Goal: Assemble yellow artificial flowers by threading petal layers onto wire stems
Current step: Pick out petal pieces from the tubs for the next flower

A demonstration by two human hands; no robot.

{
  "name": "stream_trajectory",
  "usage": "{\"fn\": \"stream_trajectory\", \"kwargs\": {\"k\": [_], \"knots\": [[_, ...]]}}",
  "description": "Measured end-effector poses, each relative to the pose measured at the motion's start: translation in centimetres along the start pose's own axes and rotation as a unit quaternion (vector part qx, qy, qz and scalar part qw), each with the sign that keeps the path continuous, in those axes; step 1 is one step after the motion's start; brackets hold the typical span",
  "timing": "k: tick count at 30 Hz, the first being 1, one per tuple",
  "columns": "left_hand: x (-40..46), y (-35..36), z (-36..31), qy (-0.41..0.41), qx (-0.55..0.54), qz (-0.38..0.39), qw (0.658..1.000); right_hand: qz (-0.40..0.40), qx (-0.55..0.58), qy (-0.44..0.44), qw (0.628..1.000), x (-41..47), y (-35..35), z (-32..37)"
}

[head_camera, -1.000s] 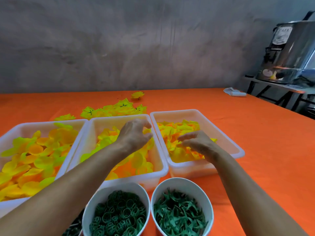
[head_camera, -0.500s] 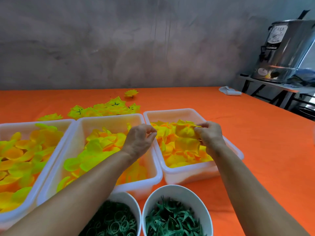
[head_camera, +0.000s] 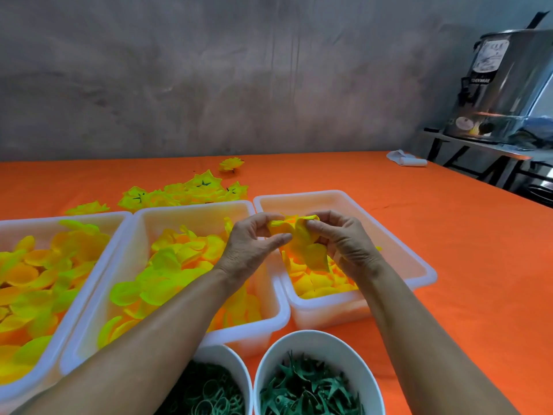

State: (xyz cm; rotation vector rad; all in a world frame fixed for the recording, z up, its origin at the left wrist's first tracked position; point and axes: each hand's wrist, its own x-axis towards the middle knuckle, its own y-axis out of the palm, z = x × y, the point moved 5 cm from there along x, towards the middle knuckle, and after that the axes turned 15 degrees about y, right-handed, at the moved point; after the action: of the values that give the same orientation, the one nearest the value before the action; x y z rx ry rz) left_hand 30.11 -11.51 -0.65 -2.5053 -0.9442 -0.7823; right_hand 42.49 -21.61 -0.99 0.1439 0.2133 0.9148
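Observation:
Both hands meet above the right white tray (head_camera: 419, 265) and pinch a yellow petal layer (head_camera: 302, 241) between them. My left hand (head_camera: 254, 244) grips its left edge with thumb and fingers; my right hand (head_camera: 344, 244) holds its right side. No wire stem shows between the fingers. Loose yellow petals fill the right tray, the middle tray (head_camera: 191, 211) and the left tray (head_camera: 59, 218). Finished yellow flowers (head_camera: 191, 193) lie in a heap on the orange table behind the trays.
Two white bowls stand at the near edge: one with green rings (head_camera: 236, 363), one with green leaf-like pieces (head_camera: 323, 342). A white cloth (head_camera: 405, 159) lies at the far right of the table. A steel urn (head_camera: 502, 88) stands on a side stand. A grey wall is behind.
My right hand lifted a petal layer out of the right tray. My left hand moved right from over the middle tray and took hold of the same layer.

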Motion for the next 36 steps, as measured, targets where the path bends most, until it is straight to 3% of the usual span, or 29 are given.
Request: {"fn": "stream_trajectory", "kwargs": {"k": [3, 9, 13, 17, 20, 28, 33, 36], "knots": [[0.2, -0.3, -0.3, 0.007, -0.044, -0.036, 0.998, 0.022, 0.027, -0.012, 0.999, 0.0, 0.4, 0.3], [0.2, -1.4, 0.0, -0.002, -0.078, -0.113, 0.991, 0.036, -0.072, 0.006, 0.997, -0.3, 0.8, -0.3], [-0.1, -1.8, 0.7, -0.060, -0.115, -0.146, 0.981, -0.006, -0.113, 0.023, 0.993, -0.2, 0.5, -0.8], [-0.2, -1.5, 1.3, -0.115, -0.186, -0.147, 0.965, -0.024, -0.051, 0.043, 0.997, -0.1, 0.1, -0.9], [-0.2, -1.5, 1.2, -0.113, -0.184, -0.148, 0.965, 0.004, -0.003, 0.044, 0.999, -0.2, 0.2, -0.7], [-0.5, -0.9, 0.6, -0.094, -0.134, -0.102, 0.981, -0.069, -0.061, -0.024, 0.995, -0.6, 0.0, -0.2], [-0.4, -1.6, 0.8, -0.081, -0.127, -0.145, 0.978, -0.008, -0.090, -0.007, 0.996, -0.6, 0.5, -0.4], [-0.4, -1.6, 0.7, -0.061, -0.085, -0.142, 0.984, -0.027, -0.064, -0.010, 0.998, -0.4, 0.2, -0.4]]}}
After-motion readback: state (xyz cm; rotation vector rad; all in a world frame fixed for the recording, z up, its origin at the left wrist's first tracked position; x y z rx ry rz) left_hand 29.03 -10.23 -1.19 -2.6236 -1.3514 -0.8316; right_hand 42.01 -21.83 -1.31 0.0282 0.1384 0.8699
